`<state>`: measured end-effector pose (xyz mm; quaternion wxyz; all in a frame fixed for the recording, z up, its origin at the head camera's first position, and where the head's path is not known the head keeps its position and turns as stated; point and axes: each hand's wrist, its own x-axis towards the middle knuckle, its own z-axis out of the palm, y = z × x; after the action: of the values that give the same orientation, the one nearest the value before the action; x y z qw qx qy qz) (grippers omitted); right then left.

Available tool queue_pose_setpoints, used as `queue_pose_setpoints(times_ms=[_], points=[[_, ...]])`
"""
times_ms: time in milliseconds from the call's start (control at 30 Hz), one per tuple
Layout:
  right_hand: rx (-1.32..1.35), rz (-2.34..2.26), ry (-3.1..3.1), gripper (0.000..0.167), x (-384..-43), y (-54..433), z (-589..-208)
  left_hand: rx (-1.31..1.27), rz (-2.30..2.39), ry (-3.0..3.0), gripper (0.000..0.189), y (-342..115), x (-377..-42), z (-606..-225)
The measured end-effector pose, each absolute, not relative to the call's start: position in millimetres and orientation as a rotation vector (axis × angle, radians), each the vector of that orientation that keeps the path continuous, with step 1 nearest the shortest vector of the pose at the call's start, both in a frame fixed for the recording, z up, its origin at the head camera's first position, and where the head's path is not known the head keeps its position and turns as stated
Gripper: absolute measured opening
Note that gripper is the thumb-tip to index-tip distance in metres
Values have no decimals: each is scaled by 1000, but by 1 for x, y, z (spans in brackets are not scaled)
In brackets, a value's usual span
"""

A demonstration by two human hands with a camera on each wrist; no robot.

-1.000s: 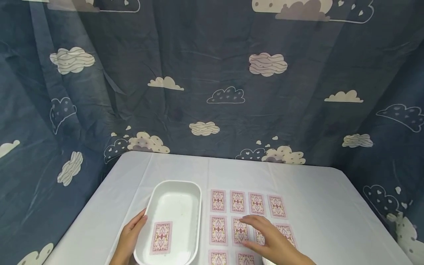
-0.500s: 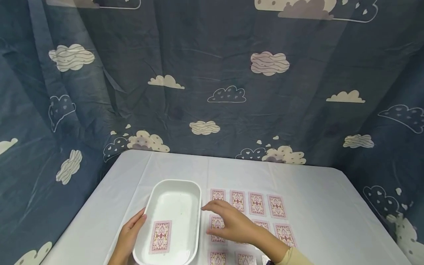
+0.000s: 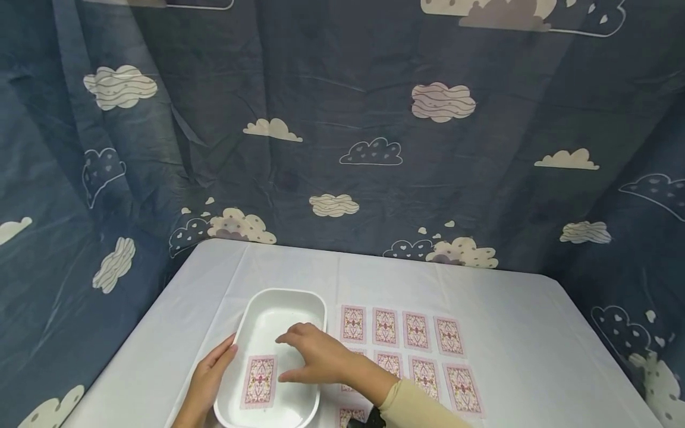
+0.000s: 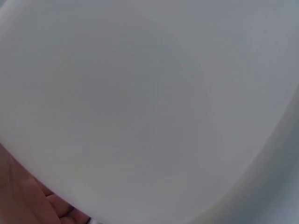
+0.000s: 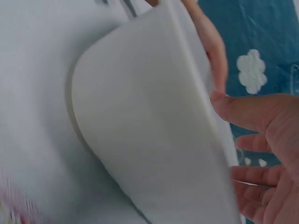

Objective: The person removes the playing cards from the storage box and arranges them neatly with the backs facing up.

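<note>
A white rectangular tray lies on the table, with one pink-and-white patterned playing card face down inside it. My left hand grips the tray's left side, thumb at the rim; the left wrist view shows mostly the tray's blurred white wall and a few fingers. Over the tray's inside, to the right of the card, my right hand hovers with thumb and forefinger spread and nothing between them. In the right wrist view the right hand reaches past the tray's side.
Face-down cards of the same pattern, such as this far-right card, lie in rows right of the tray. The right forearm's sleeve covers some nearer ones. A dark cloud-print curtain hangs behind the white-covered table.
My right hand has moved left from above the rows of cards, across the tray's right rim, to over its inside. The left hand stays on the tray.
</note>
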<state>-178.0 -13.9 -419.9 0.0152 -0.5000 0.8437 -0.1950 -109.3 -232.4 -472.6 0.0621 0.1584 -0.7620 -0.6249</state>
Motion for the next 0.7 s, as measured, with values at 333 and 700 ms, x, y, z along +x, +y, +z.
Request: queue_pose_setpoints(times_ms=[333, 700], points=[[-1520, -300, 2640, 81, -167, -56, -436, 394, -1868, -2291, 50, -234, -108, -475], [-1482, -114, 2693, 96, -161, -70, -449, 407, -1851, -2299, 48, -234, -108, -473]])
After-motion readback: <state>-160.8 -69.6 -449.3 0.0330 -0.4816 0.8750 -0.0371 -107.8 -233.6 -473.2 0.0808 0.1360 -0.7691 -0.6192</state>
